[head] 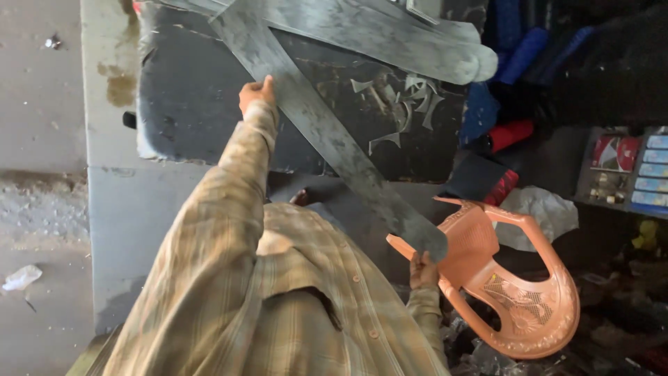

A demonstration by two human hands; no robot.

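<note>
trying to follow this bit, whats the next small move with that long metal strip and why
Probably lift the long metal strip a little, both ends together. The left hand holds it partway up and the right hand grips its rounded end beside the orange plastic chair, while its far end crosses another metal strip on the dark slab.

Grey concrete floor [42, 230], dark worktable [188, 97], orange plastic chair [515, 292], cluttered shelf [626, 174] at right.

The long strip [327, 132] held above the black work surface [188, 90] looks like dull grey sheet metal, smudged and matt; that surface is scuffed and dusty; right of it, the orange chair [515, 292] is smooth moulded plastic; the sleeve [229, 202] is woven checked cloth.
</note>
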